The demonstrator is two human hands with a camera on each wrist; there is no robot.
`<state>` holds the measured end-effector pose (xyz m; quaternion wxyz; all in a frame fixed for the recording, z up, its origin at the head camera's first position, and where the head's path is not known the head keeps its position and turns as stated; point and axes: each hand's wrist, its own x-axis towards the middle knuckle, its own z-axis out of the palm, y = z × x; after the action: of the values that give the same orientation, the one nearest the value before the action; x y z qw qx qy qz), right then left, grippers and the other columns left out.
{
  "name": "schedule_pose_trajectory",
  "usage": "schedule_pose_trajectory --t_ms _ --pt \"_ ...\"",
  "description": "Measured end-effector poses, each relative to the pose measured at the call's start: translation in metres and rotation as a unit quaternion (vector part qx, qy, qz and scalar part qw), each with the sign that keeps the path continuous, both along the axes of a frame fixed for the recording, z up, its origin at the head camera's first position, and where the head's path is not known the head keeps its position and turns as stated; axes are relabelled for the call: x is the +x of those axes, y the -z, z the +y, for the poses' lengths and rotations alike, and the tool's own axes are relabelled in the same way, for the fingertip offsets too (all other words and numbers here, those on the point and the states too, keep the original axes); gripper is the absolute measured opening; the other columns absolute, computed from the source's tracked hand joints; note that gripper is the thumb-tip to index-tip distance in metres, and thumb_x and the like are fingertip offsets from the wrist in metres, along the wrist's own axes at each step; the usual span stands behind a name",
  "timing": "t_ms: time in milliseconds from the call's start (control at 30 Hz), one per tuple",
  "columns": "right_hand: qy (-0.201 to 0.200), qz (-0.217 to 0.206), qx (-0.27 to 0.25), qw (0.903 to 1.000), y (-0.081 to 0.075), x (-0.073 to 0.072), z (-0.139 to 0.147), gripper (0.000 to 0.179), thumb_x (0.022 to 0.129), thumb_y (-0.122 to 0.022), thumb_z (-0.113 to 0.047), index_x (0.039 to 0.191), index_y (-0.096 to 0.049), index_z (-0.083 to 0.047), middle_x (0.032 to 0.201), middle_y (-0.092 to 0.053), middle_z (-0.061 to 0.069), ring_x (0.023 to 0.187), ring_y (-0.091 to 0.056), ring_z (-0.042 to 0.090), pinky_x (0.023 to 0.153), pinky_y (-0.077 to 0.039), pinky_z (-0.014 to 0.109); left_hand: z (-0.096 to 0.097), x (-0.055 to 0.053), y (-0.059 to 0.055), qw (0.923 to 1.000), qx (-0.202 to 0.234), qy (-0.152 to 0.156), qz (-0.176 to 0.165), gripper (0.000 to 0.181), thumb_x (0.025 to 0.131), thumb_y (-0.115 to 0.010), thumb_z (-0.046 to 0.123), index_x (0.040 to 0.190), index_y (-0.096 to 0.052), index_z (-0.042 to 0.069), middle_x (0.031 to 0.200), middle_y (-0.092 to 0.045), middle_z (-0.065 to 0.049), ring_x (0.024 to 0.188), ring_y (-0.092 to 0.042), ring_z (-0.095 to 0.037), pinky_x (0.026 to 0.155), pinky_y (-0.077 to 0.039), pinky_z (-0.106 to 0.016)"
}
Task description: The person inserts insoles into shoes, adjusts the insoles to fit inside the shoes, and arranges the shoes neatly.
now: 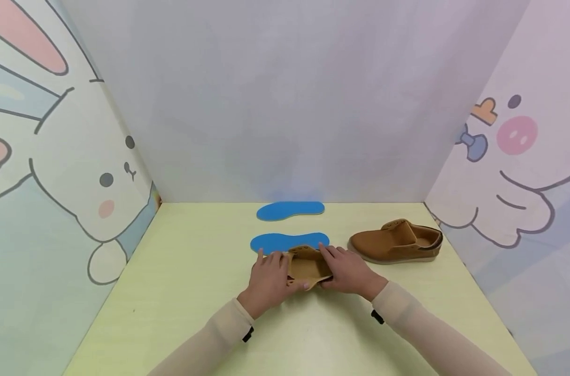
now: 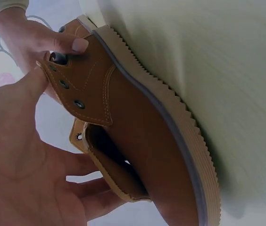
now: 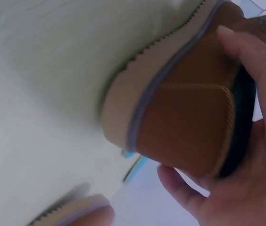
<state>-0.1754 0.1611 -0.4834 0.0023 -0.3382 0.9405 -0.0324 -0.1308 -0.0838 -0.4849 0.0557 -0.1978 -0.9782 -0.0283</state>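
Both hands are on a brown lace-less shoe [image 1: 309,269], whose opening faces up in the head view. My left hand [image 1: 268,279] holds it at the front of the opening. In the left wrist view its thumb touches the edge of the eyelet flap [image 2: 71,92], while its fingers lie behind the tongue [image 2: 112,165]. My right hand [image 1: 352,270] grips the collar by the heel [image 3: 185,127], with the thumb on the near side and fingers across on the far side. The ridged pale sole [image 2: 170,108] faces the table.
Just beyond the held shoe lies a blue insole [image 1: 289,242], partly covered by it. A second blue insole [image 1: 291,210] lies farther back by the wall. The matching brown shoe [image 1: 383,244] stands at the right on the pale yellow table [image 1: 181,292]. Printed walls enclose both sides.
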Motion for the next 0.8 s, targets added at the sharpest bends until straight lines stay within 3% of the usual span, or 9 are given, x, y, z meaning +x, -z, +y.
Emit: schedule_pose_trajectory --t_ms 67,167,233,300,433,533,667,800 --pt "-0.017 -0.031 -0.007 0.9993 -0.005 0.000 0.004 0.105 0.082 -0.081 -0.052 0.157 -0.031 0.003 0.152 -0.045 0.019 0.127 -0.055 0.037 0.101 -0.048 0.051 0.000 0.000 0.002 0.9995 0.021 0.011 -0.022 0.102 0.090 -0.039 0.082 0.144 -0.052 -0.003 0.148 -0.048 -0.019 0.140 -0.042 -0.035 0.112 -0.037 -0.051" --pt "-0.049 -0.085 -0.033 0.9946 -0.015 0.000 0.013 0.093 0.090 -0.076 -0.039 0.159 -0.027 0.000 0.160 -0.034 0.019 0.137 -0.046 0.038 0.105 -0.044 0.052 0.000 0.000 0.005 0.9953 0.060 0.029 -0.070 0.103 0.091 -0.043 0.079 0.151 -0.042 -0.005 0.159 -0.034 -0.022 0.144 -0.038 -0.037 0.097 -0.053 -0.038" --pt "-0.077 -0.094 -0.051 0.9913 -0.020 -0.001 0.017 0.080 0.095 -0.069 -0.027 0.160 -0.027 -0.003 0.163 -0.030 0.017 0.140 -0.042 0.037 0.105 -0.044 0.052 0.000 -0.001 0.006 0.9919 0.078 0.034 -0.095 0.103 0.092 -0.043 0.078 0.154 -0.037 -0.003 0.162 -0.029 -0.022 0.144 -0.038 -0.037 0.088 -0.057 -0.035" --pt "-0.102 -0.084 -0.063 0.9892 -0.023 -0.003 0.017 0.070 0.098 -0.061 -0.018 0.160 -0.030 -0.006 0.163 -0.030 0.015 0.141 -0.041 0.036 0.105 -0.044 0.052 -0.001 0.000 0.005 0.9904 0.079 0.039 -0.106 0.102 0.093 -0.041 0.078 0.156 -0.035 -0.003 0.162 -0.027 -0.022 0.143 -0.039 -0.037 0.088 -0.057 -0.035" --pt "-0.130 -0.021 -0.047 0.9902 -0.024 -0.007 0.010 0.059 0.103 -0.057 -0.018 0.157 -0.038 -0.006 0.160 -0.038 0.013 0.135 -0.050 0.035 0.101 -0.048 0.051 -0.004 0.000 0.006 0.9891 0.092 0.053 -0.102 0.100 0.094 -0.042 0.076 0.158 -0.031 0.000 0.163 -0.024 -0.024 0.144 -0.037 -0.038 0.087 -0.057 -0.035" --pt "-0.130 0.018 -0.031 0.9908 -0.023 -0.010 0.006 0.057 0.103 -0.059 -0.021 0.154 -0.042 -0.003 0.156 -0.043 0.015 0.126 -0.057 0.035 0.094 -0.052 0.049 -0.005 0.000 0.009 0.9887 0.099 0.061 -0.095 0.097 0.094 -0.042 0.075 0.162 -0.025 0.007 0.166 -0.017 -0.020 0.145 -0.035 -0.038 0.078 -0.059 -0.032" --pt "-0.124 0.032 -0.022 0.9916 -0.022 -0.015 0.002 0.057 0.102 -0.060 -0.021 0.152 -0.044 -0.001 0.152 -0.047 0.017 0.122 -0.060 0.034 0.090 -0.055 0.046 -0.005 -0.001 0.011 0.9933 0.056 0.076 -0.067 0.094 0.095 -0.040 0.075 0.164 -0.020 0.014 0.169 -0.011 -0.011 0.148 -0.031 -0.036 0.086 -0.057 -0.034" --pt "-0.116 0.020 -0.022 0.9927 -0.024 -0.020 -0.002 0.056 0.103 -0.060 -0.020 0.152 -0.044 0.000 0.149 -0.049 0.018 0.122 -0.060 0.032 0.093 -0.054 0.045 -0.004 -0.003 0.009 0.9958 0.001 0.084 -0.038 0.093 0.095 -0.038 0.075 0.164 -0.018 0.015 0.169 -0.013 -0.007 0.148 -0.030 -0.034 0.098 -0.052 -0.037"
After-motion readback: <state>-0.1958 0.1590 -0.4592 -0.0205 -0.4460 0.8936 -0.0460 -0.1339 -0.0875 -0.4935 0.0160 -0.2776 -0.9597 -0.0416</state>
